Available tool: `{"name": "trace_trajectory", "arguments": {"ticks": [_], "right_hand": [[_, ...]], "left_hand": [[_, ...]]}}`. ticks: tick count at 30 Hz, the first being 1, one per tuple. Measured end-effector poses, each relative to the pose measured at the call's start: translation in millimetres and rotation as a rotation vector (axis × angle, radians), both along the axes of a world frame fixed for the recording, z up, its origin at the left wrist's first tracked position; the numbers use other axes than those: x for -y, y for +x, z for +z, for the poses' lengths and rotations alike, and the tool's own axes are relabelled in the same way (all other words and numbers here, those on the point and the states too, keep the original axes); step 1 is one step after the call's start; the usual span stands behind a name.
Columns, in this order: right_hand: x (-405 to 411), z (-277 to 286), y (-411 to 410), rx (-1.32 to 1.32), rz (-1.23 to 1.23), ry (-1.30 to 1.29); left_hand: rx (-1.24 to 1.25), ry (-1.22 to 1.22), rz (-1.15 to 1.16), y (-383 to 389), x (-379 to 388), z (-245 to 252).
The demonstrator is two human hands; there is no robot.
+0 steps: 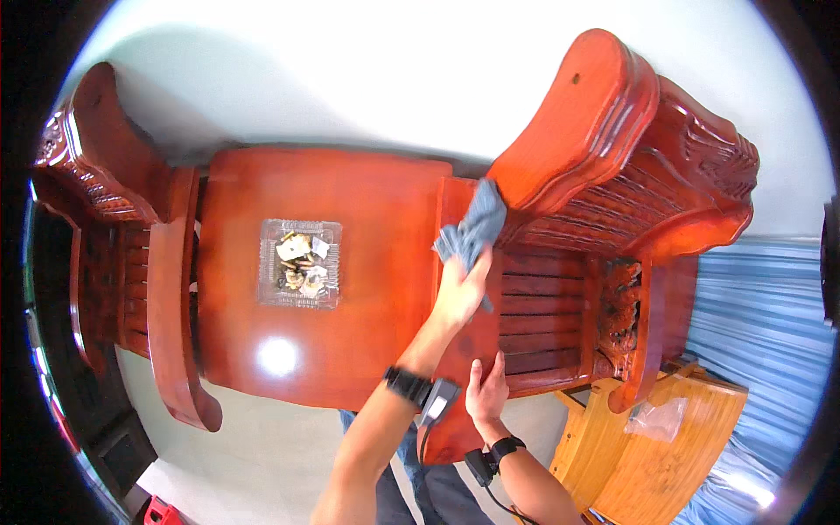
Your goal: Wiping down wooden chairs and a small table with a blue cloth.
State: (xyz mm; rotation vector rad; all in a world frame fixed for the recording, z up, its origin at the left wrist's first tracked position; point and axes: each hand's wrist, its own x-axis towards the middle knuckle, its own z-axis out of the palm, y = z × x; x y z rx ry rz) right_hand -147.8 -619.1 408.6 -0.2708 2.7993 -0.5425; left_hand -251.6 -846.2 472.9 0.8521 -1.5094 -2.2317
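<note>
My left hand (461,289) holds a crumpled blue-grey cloth (482,220) against the far end of the wide wooden armrest (469,335) of a reddish carved wooden chair, beside the foot of its tall backrest (571,131). Nearer to me, my right hand (487,390) rests on the same armrest at its right edge, fingers apart, with nothing seen in it. To the left of the armrest stands a square wooden table (380,262), and on it a clear plastic container (266,262) filled with small scraps and wrappers.
A second carved wooden chair (167,289) stands left of the table. At the lower right are a light wooden piece of furniture (689,459) with a clear plastic bag (658,419) on it, and a blue curtain (755,328). A white wall (328,79) runs behind. A red object (161,512) lies lower left.
</note>
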Motion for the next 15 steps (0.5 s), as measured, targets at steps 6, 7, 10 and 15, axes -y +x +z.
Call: {"name": "trace_trajectory", "arguments": {"ticks": [6, 7, 10, 15], "right_hand": [[9, 8, 1, 0.007, -0.028, -0.027], [6, 6, -1, 0.009, -0.028, -0.049], [15, 16, 0, 0.028, -0.022, -0.017], [11, 12, -2, 0.006, -0.014, -0.019]], "left_hand": [[0.023, 0.764, 0.307, 172, -12, 17], [0.031, 0.864, 0.357, 197, -12, 27], [0.093, 0.879, 0.473, 272, -8, 30], [0.106, 0.724, 0.584, 355, 6, -6]]}}
